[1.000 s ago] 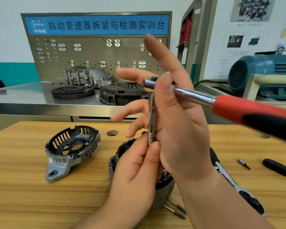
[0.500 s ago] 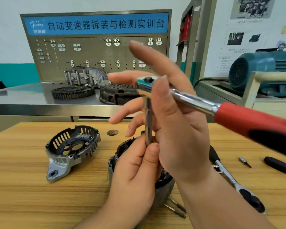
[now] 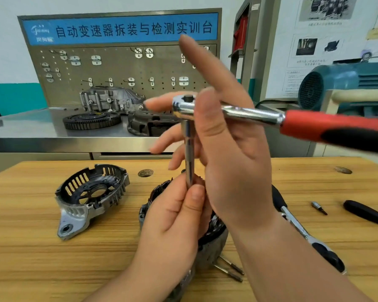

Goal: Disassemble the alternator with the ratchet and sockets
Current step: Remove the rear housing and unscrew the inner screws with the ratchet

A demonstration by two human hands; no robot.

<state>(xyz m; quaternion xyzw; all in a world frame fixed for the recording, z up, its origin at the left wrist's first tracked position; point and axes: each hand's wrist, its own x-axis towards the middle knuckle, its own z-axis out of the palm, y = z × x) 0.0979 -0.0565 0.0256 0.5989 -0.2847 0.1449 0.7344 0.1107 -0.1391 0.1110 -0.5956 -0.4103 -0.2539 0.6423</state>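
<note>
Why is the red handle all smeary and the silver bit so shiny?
In the head view the ratchet smears along its red handle toward the right edge, probably from motion close to the lens; also in the head view, glare whitens its chrome head, and the wide lens makes the pegboard sides lean.

One head-worn wide-angle view looks forward and slightly down, close over the wooden counter [image 3: 31, 269], toward the pegboard [image 3: 118, 68] behind.

bench [image 3: 31, 131]: ring gear [image 3: 91, 120], clutch cover [image 3: 148, 125], housing [image 3: 109, 98] | pegboard [image 3: 118, 68] behind | teal motor [image 3: 340, 83] right
</note>
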